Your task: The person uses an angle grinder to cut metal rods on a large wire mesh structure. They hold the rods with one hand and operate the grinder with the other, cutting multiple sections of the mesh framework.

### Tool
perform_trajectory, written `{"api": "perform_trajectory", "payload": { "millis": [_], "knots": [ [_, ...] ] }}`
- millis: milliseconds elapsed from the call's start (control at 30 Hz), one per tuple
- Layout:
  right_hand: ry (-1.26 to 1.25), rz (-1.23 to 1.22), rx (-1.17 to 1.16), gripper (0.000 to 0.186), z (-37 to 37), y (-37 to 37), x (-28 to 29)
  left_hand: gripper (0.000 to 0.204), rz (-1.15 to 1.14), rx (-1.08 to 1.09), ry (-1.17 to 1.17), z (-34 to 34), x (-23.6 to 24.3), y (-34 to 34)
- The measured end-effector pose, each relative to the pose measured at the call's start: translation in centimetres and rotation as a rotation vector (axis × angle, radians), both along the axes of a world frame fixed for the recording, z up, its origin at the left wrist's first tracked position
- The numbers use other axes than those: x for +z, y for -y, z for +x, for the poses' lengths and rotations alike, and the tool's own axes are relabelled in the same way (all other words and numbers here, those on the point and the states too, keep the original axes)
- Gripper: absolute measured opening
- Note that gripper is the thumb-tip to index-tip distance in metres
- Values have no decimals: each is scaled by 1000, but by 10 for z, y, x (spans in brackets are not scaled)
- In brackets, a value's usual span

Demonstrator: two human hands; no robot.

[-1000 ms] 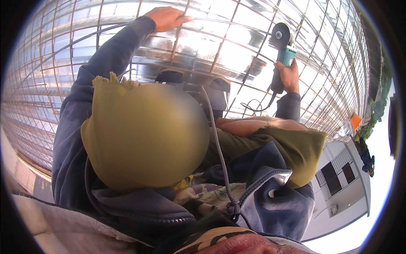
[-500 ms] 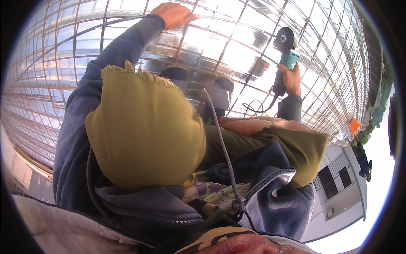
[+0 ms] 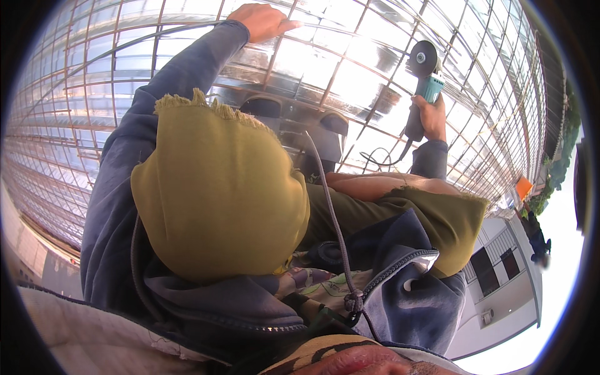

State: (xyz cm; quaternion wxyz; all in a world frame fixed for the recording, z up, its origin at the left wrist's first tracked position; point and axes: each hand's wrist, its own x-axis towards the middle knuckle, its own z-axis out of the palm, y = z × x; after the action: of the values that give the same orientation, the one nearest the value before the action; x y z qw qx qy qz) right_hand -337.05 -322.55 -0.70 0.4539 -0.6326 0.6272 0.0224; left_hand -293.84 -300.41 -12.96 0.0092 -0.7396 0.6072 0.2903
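At the upper right, my right hand (image 3: 432,119) is wrapped round the dark handle of an angle grinder (image 3: 429,88). Its teal housing and dark round disc (image 3: 423,57) point away from me, with the disc held over the mesh and apart from my left hand. A thin black cord trails from the handle's near end. My left hand (image 3: 261,23) is curled over a reinforcing bar (image 3: 312,28) at the top, thumb stretched to the right; its fingertips are partly hidden. Steel bars cross in a mesh (image 3: 331,84) under both hands.
Shiny sheeting (image 3: 350,72) lies beneath the mesh. My shoes (image 3: 329,128) rest among the bars below my bent knees. At the far right are an orange object (image 3: 524,187), a person in dark clothes (image 3: 536,237) and a pale building (image 3: 512,287).
Both hands and the grinder shift very slightly rightward in the picture, along with my knees and the mesh. Both grips look the same.
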Motion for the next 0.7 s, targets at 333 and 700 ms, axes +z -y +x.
{"api": "perform_trajectory", "payload": {
  "millis": [333,700],
  "knots": [
    [8,5,9,43,-3,2,-2,81,-32,12,16,-2,-3,0],
    [-9,13,13,49,-6,4,-4,81,10,28,5,-2,-1,0]
  ]
}}
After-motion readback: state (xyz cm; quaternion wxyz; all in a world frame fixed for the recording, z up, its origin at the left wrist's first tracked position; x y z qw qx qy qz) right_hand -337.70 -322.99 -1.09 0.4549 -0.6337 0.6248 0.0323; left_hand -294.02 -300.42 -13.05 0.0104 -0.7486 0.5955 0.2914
